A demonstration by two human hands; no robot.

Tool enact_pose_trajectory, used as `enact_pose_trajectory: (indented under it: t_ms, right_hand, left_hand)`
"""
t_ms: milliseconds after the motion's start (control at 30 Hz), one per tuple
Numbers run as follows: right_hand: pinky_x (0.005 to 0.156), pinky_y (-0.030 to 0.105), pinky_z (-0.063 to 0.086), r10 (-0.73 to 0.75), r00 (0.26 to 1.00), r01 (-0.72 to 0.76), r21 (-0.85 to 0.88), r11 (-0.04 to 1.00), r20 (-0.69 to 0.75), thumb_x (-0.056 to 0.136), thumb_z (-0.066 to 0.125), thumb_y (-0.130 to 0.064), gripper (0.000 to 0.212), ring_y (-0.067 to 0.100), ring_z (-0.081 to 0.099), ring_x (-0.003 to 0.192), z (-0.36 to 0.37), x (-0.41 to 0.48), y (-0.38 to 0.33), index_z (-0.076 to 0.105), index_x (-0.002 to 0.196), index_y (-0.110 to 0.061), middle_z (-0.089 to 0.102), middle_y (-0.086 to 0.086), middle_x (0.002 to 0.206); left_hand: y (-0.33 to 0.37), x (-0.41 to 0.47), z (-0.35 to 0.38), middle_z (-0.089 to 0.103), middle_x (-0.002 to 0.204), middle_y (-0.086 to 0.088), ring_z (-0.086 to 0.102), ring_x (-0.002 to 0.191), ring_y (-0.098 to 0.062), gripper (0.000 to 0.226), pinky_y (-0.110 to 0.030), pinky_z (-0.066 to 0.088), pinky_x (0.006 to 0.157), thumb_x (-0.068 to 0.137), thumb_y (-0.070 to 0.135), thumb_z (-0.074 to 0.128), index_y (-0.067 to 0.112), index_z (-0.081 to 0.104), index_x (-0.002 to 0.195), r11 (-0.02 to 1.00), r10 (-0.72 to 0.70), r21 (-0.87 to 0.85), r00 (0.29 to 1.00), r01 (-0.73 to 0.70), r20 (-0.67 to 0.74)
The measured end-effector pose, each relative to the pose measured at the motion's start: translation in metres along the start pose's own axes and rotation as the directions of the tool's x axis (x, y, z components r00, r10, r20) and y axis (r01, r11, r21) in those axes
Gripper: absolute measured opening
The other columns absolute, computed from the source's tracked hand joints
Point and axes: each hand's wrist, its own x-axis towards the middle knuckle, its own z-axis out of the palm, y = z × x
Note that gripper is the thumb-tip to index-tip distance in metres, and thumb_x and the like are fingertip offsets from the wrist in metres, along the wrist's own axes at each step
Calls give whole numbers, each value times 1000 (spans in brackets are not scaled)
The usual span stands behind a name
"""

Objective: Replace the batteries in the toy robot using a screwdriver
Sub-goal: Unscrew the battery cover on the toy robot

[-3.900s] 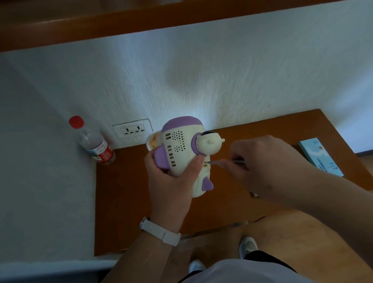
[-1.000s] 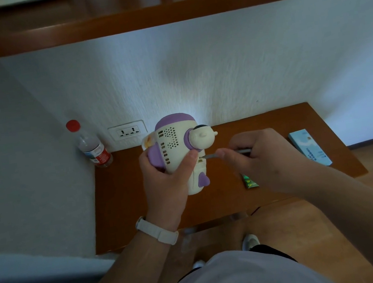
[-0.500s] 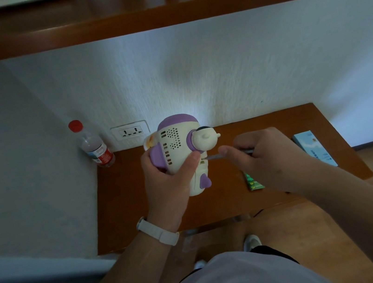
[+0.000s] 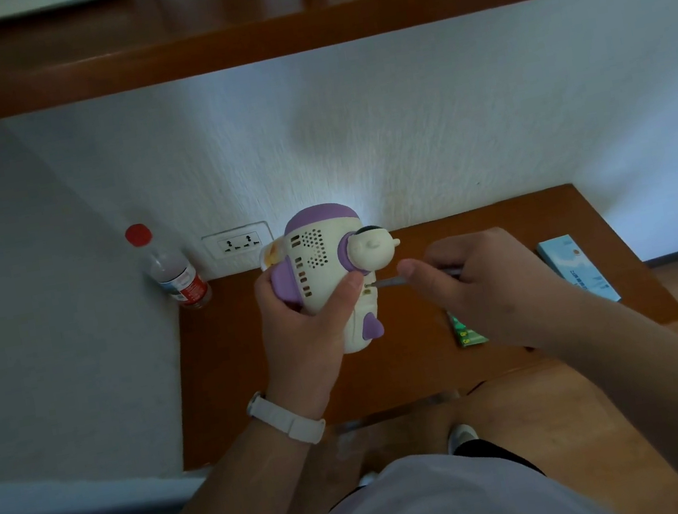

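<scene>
The right hand (image 4: 485, 291) pinches a thin screwdriver (image 4: 385, 282) between thumb and curled fingers, the shaft lying level and pointing left, its tip set into a small hole in the side of the toy robot (image 4: 321, 268). Whether the tip is seated on a screw is too small to tell. The left hand (image 4: 304, 329) wraps round the cream and purple body from the near side, thumb pressed beside the hole, holding the toy up above the brown table (image 4: 234, 362), with its purple dome towards the far wall. A white watch (image 4: 287, 418) sits on the left wrist. On the table, a green pack (image 4: 467, 332) shows partly under the right hand, and a light blue box (image 4: 576, 268) lies further right. A red-capped bottle (image 4: 172, 269) stands at the far left corner, next to a wall socket (image 4: 237, 244). A wooden shelf (image 4: 292, 28) runs above.
</scene>
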Motion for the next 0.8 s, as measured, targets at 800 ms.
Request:
enact_pose_trajectory:
  t_ms: [800]
  right_hand:
    - [50, 30, 46, -20, 997, 17, 44, 999, 74, 87, 56, -44, 21, 14, 55, 55, 2, -4, -9, 57, 80, -24, 58, -6, 64]
  left_hand:
    - [-1, -7, -12, 68, 116, 5, 71, 97, -8, 82, -24, 59, 70, 58, 40, 84, 21, 47, 129, 1000, 4, -20, 1000, -4, -5]
